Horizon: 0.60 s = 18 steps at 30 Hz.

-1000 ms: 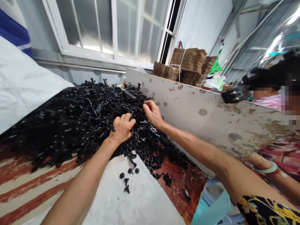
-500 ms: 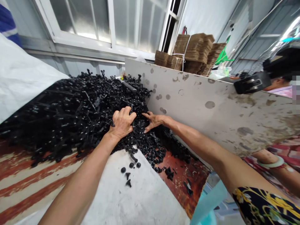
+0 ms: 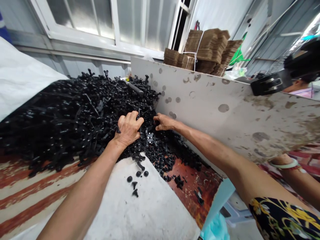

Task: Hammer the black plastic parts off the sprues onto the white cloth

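A large heap of small black plastic parts (image 3: 75, 113) lies in front of me, many of them thin stems with round ends. My left hand (image 3: 128, 128) rests at the heap's near edge, its fingers curled over black parts and the fingertips partly hidden. To its right, close to the grey board, my right hand (image 3: 163, 122) has thumb and fingers drawn together at the heap. Dark bits show at those fingertips, but what they grip is unclear. Several loose round-ended parts (image 3: 135, 193) lie on the white sheet (image 3: 145, 213) below my left hand.
A stained grey board (image 3: 212, 106) stands along the right. Behind it are bundled cardboard stacks (image 3: 207, 46). A dark-handled tool (image 3: 135, 87) lies atop the heap. White cloth (image 3: 25, 73) covers its left side. Another person's arm (image 3: 285, 161) shows at far right.
My right hand's fingers, spread before, are now drawn together, and the hand has risen slightly. A lighter cluster of parts now shows between my hands. My left hand stays almost in place.
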Available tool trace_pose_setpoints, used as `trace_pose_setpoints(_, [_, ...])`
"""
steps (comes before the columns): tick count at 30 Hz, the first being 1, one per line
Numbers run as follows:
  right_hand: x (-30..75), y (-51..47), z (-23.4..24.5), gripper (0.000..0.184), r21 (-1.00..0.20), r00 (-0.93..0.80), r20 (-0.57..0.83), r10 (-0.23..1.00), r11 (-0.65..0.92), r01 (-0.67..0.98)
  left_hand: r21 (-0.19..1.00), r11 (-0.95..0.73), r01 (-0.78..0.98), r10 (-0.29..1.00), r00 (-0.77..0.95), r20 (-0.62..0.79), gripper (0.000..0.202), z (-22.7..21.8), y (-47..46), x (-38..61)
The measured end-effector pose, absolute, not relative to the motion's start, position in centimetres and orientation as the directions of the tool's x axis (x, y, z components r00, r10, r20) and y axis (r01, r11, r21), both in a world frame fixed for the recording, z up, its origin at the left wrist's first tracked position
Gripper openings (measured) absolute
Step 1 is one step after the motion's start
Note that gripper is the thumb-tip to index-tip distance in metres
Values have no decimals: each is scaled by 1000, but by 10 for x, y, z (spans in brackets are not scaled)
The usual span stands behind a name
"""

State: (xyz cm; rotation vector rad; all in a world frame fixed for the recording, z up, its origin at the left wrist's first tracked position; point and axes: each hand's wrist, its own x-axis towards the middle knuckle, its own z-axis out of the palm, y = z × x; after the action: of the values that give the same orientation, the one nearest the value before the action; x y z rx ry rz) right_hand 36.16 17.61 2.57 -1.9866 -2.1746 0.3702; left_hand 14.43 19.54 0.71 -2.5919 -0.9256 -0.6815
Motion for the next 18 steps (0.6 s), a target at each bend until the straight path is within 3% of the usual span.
trace_pose_setpoints(7, [371, 178, 42, 35, -533, 37, 147, 988, 47, 845, -112, -747, 655, 515, 677, 527, 30, 7, 196, 145])
trace_pose_setpoints(10, [376, 178, 71, 23, -596, 91, 281, 956, 99, 797, -108, -753, 649, 509, 679, 530, 31, 6, 197, 145])
trace_pose_setpoints(13, [373, 192, 112, 6, -608, 157, 445, 881, 169, 776, -112, -755, 645, 500, 679, 538, 30, 4, 197, 146])
trace_pose_setpoints(16, [351, 225, 151, 11, -586, 225, 652, 724, 292, 756, -135, -752, 645, 489, 683, 542, 29, 3, 197, 146])
trace_pose_setpoints(18, [328, 251, 170, 13, -568, 218, 718, 660, 377, 732, -154, -749, 644, 478, 686, 548, 29, 4, 197, 145])
